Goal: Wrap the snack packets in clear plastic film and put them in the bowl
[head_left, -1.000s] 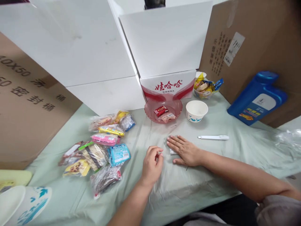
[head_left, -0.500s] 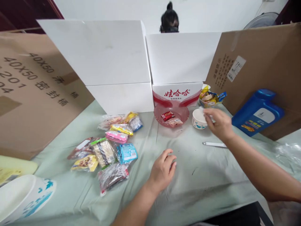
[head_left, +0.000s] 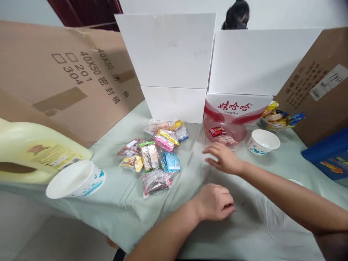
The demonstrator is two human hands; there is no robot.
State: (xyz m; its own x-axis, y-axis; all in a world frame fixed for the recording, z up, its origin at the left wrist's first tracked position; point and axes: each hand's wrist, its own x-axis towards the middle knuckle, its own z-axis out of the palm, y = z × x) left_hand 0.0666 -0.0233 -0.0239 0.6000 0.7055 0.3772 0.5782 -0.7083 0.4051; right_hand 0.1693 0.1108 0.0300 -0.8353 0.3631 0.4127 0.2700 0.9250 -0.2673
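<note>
My right hand (head_left: 224,158) reaches leftward above the cloth, just in front of the pink translucent bowl (head_left: 241,139). Its fingers are stretched out, the thumb apart, and I see nothing in them. Two small packets, one red (head_left: 216,131) and one pale (head_left: 226,139), lie in that bowl. Nearer to me, my left hand (head_left: 214,203) rests low over the table, back up, fingers loosely curled with a gap showing; nothing visible is held. To the left of both hands lies a pile of wrapped snacks, among them a blue packet (head_left: 172,162) and a green-edged packet (head_left: 150,156).
A white paper bowl (head_left: 263,142) stands right of the pink bowl, before a container of snacks (head_left: 277,123). Another paper bowl (head_left: 91,183) and a yellowish jug (head_left: 46,152) are at left. Cardboard (head_left: 65,76) and white boxes (head_left: 174,105) wall the table; a person (head_left: 236,16) is behind.
The view has turned left. My right hand has left the paper bowl, where it pinched something whitish, and moved left with fingers extended. My left hand has curled more and turned.
</note>
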